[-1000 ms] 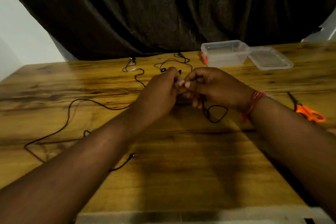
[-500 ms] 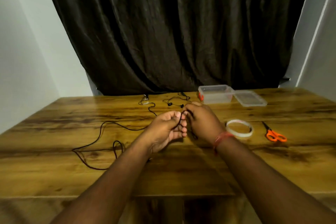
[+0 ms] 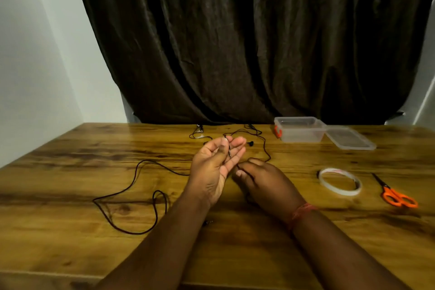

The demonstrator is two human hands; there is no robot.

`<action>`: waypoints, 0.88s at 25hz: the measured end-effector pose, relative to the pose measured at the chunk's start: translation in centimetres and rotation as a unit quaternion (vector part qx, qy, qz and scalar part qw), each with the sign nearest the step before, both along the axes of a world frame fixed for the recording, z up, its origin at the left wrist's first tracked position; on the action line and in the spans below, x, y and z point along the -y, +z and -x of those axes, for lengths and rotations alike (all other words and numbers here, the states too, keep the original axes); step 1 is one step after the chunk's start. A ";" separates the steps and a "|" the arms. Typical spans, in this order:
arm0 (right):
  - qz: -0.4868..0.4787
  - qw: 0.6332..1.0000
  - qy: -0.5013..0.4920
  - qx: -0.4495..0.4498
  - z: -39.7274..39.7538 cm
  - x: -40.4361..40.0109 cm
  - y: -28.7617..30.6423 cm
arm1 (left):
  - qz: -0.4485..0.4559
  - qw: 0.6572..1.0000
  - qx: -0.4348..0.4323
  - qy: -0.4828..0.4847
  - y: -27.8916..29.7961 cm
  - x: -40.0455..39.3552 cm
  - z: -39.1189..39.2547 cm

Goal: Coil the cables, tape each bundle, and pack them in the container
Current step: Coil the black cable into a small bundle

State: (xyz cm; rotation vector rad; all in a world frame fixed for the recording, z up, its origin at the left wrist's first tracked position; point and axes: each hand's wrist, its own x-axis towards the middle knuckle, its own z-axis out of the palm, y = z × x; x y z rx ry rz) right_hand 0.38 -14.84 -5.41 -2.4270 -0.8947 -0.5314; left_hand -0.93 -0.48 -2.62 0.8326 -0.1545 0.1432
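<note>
A thin black cable trails in loops over the wooden table on the left and runs up to my hands. My left hand is raised palm up with straight fingers; the cable crosses the fingers and my thumb pins it there. Just right of it, my right hand faces knuckles up and pinches the same cable between thumb and fingertips. More black earphone cable lies at the back of the table. The clear plastic container stands open at the back right, holding nothing.
The container's clear lid lies beside it on the right. A roll of white tape and orange-handled scissors lie to the right of my hands. A dark curtain hangs behind the table's far edge.
My left hand has uncurled from a closed grip to a palm-up pose with straight fingers. My right hand has dropped lower and nearer, below the left fingertips. The view has tilted upward.
</note>
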 end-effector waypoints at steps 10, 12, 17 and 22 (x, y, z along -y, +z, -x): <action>-0.157 0.975 -0.024 0.156 2.1 1.5 2.0 | -0.249 0.966 0.059 -0.029 -1.4 1.1 0.4; -0.197 0.962 -0.047 0.183 1.8 2.2 2.1 | -0.265 0.957 0.077 -0.089 -1.4 1.5 1.2; -0.245 0.961 -0.056 0.113 0.3 2.5 1.3 | -0.195 0.967 0.091 -0.136 -0.7 1.2 2.6; -0.093 0.995 -0.020 0.004 0.1 0.5 0.1 | -0.043 0.994 0.067 -0.079 0.2 1.0 1.7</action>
